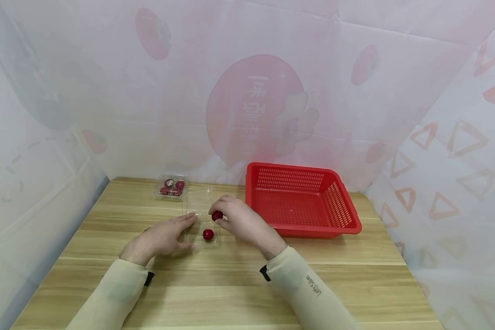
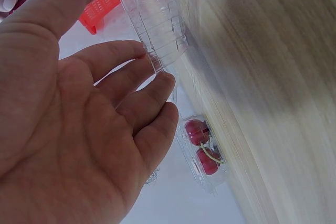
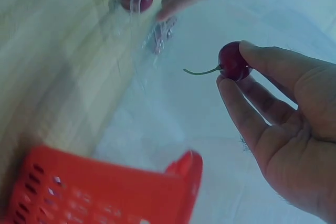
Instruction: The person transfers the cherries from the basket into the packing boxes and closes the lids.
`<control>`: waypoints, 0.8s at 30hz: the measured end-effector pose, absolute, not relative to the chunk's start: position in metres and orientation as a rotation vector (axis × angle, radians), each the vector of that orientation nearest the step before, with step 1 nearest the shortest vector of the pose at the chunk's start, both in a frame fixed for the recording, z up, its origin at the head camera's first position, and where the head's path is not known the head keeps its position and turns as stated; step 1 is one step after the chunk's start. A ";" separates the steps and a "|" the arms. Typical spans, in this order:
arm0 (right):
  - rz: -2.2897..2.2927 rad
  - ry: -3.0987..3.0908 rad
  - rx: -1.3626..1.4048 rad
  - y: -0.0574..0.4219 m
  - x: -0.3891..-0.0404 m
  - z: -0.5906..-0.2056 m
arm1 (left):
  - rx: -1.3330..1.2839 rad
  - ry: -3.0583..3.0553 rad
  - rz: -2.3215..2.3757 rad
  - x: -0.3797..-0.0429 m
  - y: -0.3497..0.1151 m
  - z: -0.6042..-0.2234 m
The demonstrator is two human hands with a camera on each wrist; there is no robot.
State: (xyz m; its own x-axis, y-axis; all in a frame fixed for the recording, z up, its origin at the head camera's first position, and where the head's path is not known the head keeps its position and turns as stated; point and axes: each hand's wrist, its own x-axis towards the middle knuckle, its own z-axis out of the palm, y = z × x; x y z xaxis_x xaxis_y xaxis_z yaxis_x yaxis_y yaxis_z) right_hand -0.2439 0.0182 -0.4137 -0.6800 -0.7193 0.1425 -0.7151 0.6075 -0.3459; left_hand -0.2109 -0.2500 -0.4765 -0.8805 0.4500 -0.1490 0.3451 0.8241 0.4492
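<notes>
While the thumb and fingertips of the right hand [image 1: 242, 220] pinch it, one dark red cherry [image 1: 217, 215] is held off the table, beside the right edge of an open plastic box; its thin green stem [image 3: 202, 72] points away from the palm.

Open plastic box [image 1: 199, 201]: clear, laid out lengthwise away from the person, between the two hands. In its near half lies a second cherry [image 1: 208, 234], round, red and glossy, apart from both hands.

Left hand [image 1: 165, 236]: at the left side of the open plastic box, grasping nothing; fingers extended and gently bent, fingertips touching the box's edge, thumb apart from them.

Filled plastic box [image 1: 158, 188]: clear, beyond the left hand near the back edge of the table; several red cherries [image 1: 179, 185] inside, a round pale label [image 1: 169, 183] on top.

Basket [image 1: 288, 208]: red plastic, rectangular, slotted walls, standing to the right of the right hand.

Sleeves: pale cream, the right sleeve [image 1: 309, 284] with small dark lettering; a black strap [image 1: 265, 273] at each cuff.

Table [image 1: 231, 293]: light striped wood grain. Backdrop [image 1: 334, 36]: whitish sheeting, faint strawberry prints and a large pink disc [image 1: 231, 101].
</notes>
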 end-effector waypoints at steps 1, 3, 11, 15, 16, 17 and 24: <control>-0.598 2.803 -1.256 0.016 -0.243 -0.416 | 0.613 2.759 0.608 -0.211 -0.250 -0.477; -0.592 2.797 -1.267 0.011 -0.242 -0.420 | 0.612 2.759 0.606 -0.211 -0.250 -0.477; -0.561 2.786 -1.253 -0.004 -0.238 -0.437 | 0.602 2.752 0.625 -0.211 -0.250 -0.476; -0.570 2.789 -1.240 -0.010 -0.237 -0.447 | 0.591 2.751 0.632 -0.210 -0.249 -0.476; -0.569 2.792 -1.244 -0.011 -0.237 -0.449 | 0.592 2.751 0.631 -0.210 -0.249 -0.476; -0.560 2.799 -1.251 -0.013 -0.237 -0.452 | 0.592 2.751 0.630 -0.210 -0.249 -0.476; -0.533 2.803 -1.267 -0.020 -0.234 -0.467 | 0.595 2.748 0.637 -0.210 -0.250 -0.476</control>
State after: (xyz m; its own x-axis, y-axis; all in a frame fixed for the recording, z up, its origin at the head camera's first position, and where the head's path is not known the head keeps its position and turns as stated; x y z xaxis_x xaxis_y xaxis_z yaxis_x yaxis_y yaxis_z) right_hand -0.2337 -0.0199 -0.4670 -0.6704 -0.7320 0.1213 -0.7254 0.6123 -0.3145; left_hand -0.2103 -0.2497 -0.4759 -0.8830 0.4434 -0.1540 0.3305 0.8203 0.4667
